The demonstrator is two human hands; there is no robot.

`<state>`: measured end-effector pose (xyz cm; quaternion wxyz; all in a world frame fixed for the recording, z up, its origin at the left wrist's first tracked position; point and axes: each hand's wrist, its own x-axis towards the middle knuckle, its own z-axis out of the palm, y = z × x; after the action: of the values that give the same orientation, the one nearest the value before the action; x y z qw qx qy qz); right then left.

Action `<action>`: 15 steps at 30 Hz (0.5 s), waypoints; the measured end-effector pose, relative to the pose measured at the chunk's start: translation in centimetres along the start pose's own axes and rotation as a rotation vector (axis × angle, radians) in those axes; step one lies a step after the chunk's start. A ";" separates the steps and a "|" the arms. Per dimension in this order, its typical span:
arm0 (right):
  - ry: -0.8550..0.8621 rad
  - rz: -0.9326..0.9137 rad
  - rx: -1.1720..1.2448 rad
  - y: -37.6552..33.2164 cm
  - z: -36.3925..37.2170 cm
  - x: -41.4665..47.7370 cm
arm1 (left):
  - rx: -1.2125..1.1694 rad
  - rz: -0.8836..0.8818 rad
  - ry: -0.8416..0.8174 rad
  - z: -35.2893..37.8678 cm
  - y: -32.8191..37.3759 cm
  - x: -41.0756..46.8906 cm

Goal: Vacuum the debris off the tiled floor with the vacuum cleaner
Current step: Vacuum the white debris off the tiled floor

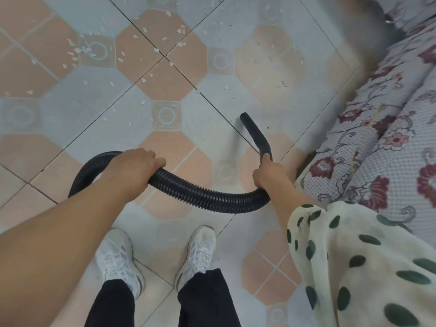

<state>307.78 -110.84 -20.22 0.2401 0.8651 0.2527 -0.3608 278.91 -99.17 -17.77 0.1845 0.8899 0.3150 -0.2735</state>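
Left hand [139, 165]: I log it curled over the top of the black ribbed plastic vacuum hose [200, 193], fingers wrapped round it. Right hand [267, 174]: it grips the same hose where the ribbing meets the smooth black bent nozzle tube [256, 135], thumb laid up along the tube.

Between the two hands the hose sags in a shallow arc. Left of the left hand it loops down under the forearm.

The nozzle mouth sits low, ahead of the hose's right end. I cannot tell whether it touches the floor.

Surface: glazed tiled floor [203, 114], pale grey-blue with peach octagons and dark grout lines. White chips of debris [77, 50] lie scattered well beyond the hose, thickest at far left.

On the near side of the hose are two white mesh trainers [118, 258] and black trouser legs [205, 300].

Right of the hose a quilted floral cover in maroon and grey [389, 138] runs along the floor's edge. A cream sleeve with dark green spots [354, 256] covers the right arm.
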 end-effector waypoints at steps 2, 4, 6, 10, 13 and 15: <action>-0.016 0.035 0.033 0.0 0.5 -0.3 | 0.017 0.021 -0.006 -0.2 -0.4 0.3; -0.012 0.051 0.043 -0.1 0.6 -0.2 | 0.022 0.038 0.002 -0.5 -0.6 0.9; -0.003 0.020 0.061 -0.4 0.1 0.3 | 0.019 0.046 0.012 -0.7 -0.7 1.6; 0.045 -0.026 0.043 -1.9 -1.6 1.4 | -0.007 0.032 0.029 -0.7 -1.5 2.4; 0.063 -0.063 0.025 -3.6 -2.8 2.5 | -0.036 -0.004 0.032 -0.7 -2.2 2.5; 0.078 -0.092 0.009 -4.9 -3.6 3.1 | -0.056 -0.037 0.038 -0.8 -2.9 2.5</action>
<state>308.52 -104.13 -21.45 0.2093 0.8671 0.2996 -0.3384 278.92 -95.47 -19.06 0.1984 0.8835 0.3424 -0.2508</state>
